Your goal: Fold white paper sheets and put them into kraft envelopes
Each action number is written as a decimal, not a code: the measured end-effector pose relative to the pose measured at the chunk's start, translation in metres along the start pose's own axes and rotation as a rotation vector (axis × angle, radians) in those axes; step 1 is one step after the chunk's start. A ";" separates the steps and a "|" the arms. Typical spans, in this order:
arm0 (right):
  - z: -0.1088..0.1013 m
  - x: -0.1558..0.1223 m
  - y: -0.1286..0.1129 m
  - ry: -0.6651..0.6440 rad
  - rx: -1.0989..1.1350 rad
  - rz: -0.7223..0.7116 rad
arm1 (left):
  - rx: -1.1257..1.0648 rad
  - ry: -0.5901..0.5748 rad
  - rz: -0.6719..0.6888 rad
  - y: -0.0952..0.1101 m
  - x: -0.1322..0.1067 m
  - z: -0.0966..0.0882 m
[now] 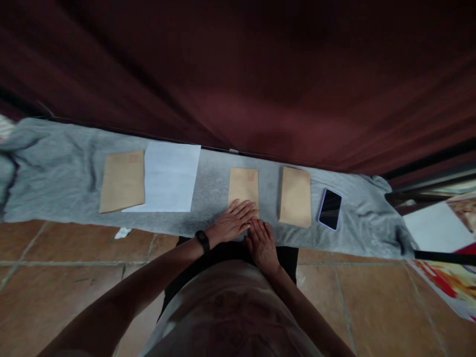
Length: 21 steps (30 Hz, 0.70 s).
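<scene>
A brown paper envelope (243, 182) lies on the grey cloth in front of my body, a small reddish print near its top right corner. Across its lower part rests my left hand (235, 219), flat with the fingers stretched out. Just below and to the right, my right hand (261, 241) lies with extended fingers at the envelope's bottom edge, its fingertips close to the left hand. The bottom end of the envelope is hidden under the hands. Right of it sits a thick stack of brown envelopes (295, 196).
At the left, more brown envelopes (122, 181) overlap white paper sheets (171, 177). A phone (330, 209) lies right of the stack. The grey cloth (211, 173) covers a narrow surface, with a dark red curtain (238, 109) behind. Printed paper (451, 282) is at far right.
</scene>
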State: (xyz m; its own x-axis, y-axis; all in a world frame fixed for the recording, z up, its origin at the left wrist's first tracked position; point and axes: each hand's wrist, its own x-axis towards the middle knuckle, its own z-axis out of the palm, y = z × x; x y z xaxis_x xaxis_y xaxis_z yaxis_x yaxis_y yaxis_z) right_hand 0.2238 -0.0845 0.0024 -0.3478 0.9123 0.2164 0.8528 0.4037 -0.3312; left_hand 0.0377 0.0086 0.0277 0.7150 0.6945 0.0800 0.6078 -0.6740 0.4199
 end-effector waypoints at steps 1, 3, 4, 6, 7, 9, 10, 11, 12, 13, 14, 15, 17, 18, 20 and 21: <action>0.000 -0.001 0.000 -0.001 0.000 -0.001 | -0.003 -0.001 0.010 -0.002 0.001 0.000; 0.001 -0.002 0.000 0.006 -0.002 0.001 | -0.010 0.001 0.028 -0.005 0.000 0.001; 0.001 -0.002 0.000 0.013 -0.003 0.005 | -0.013 -0.001 0.038 -0.005 -0.001 0.002; 0.001 -0.002 0.001 0.024 -0.001 0.011 | -0.018 -0.006 0.057 -0.006 -0.002 0.001; 0.001 -0.001 0.002 0.027 0.003 0.013 | -0.020 -0.005 0.065 -0.006 -0.002 0.000; 0.000 0.000 0.003 0.022 0.017 0.009 | -0.029 0.002 0.073 -0.006 -0.002 -0.001; -0.001 0.000 0.004 0.018 0.023 0.003 | -0.032 0.002 0.074 -0.007 -0.002 -0.002; -0.001 0.001 0.005 0.015 0.027 -0.005 | -0.031 -0.002 0.072 -0.007 -0.002 -0.002; -0.002 0.001 0.006 0.013 0.027 -0.012 | -0.028 -0.009 0.068 -0.007 -0.002 -0.002; -0.001 0.001 0.006 0.014 0.025 -0.017 | -0.023 -0.017 0.064 -0.007 -0.001 -0.002; -0.001 0.000 0.006 0.017 0.019 -0.017 | -0.019 -0.024 0.061 -0.007 -0.001 -0.002; 0.000 0.000 0.005 0.021 0.013 -0.015 | -0.017 -0.026 0.060 -0.007 -0.001 -0.001; 0.001 -0.001 0.004 0.032 0.006 0.000 | -0.022 -0.022 0.062 -0.007 0.000 -0.001; 0.002 -0.001 0.004 0.036 0.005 0.007 | -0.028 -0.018 0.066 -0.007 0.000 -0.001; 0.003 -0.002 0.003 0.036 0.006 0.015 | -0.038 -0.008 0.075 -0.007 0.000 -0.001; 0.003 -0.002 0.003 0.035 0.006 0.016 | -0.038 -0.007 0.079 -0.007 0.000 0.000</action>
State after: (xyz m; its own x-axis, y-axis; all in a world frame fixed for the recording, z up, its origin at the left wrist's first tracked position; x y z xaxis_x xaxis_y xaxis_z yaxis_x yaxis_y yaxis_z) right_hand 0.2254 -0.0848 -0.0017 -0.3196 0.9158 0.2433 0.8559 0.3892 -0.3405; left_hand 0.0332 0.0129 0.0254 0.7627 0.6376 0.1083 0.5357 -0.7167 0.4466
